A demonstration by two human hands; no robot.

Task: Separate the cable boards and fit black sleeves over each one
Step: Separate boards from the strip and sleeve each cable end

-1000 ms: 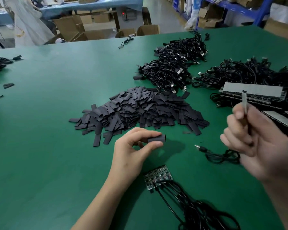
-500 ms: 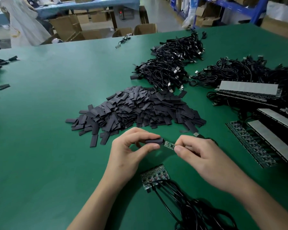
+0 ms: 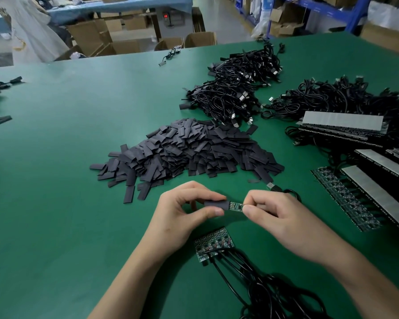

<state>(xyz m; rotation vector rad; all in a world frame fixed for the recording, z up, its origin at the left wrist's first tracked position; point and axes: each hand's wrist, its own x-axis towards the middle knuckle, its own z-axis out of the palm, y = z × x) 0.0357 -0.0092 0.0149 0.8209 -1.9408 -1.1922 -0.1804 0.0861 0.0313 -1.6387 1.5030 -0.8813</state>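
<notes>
Head view, nearest first: a tangle of cables [image 3: 274, 295] runs up between the forearms to a small panel [image 3: 213, 246] of joined boards lying on the table [image 3: 55, 203]. They lie close enough that either forearm could drag the cables and pull the panel askew.

Just beyond, the hands work close together without touching. The left hand [image 3: 182, 215] pinches a sleeve [image 3: 215, 204] between thumb and fingers. The right hand [image 3: 276, 215] pinches one board [image 3: 236, 206] at its cable end and holds it level above the table. The board's free end meets the sleeve's mouth; I cannot tell whether it is already inside. The likeliest fault is a pinch that flattens the mouth, so that a board corner catches the rim and the sleeve buckles or skews. Pushing harder from the cable end could strain the solder joints. That board's cable seems to trail back toward a plug [image 3: 272, 186] on the table, and a snag there would tug the board sideways.

Farther off, the sleeve pile [image 3: 189, 150] sits near the hands, and a careless sweep would scatter it. Beyond lie a cable heap [image 3: 235, 95] and, to the right, stacked panels [image 3: 343, 125], both well apart from the work.
</notes>
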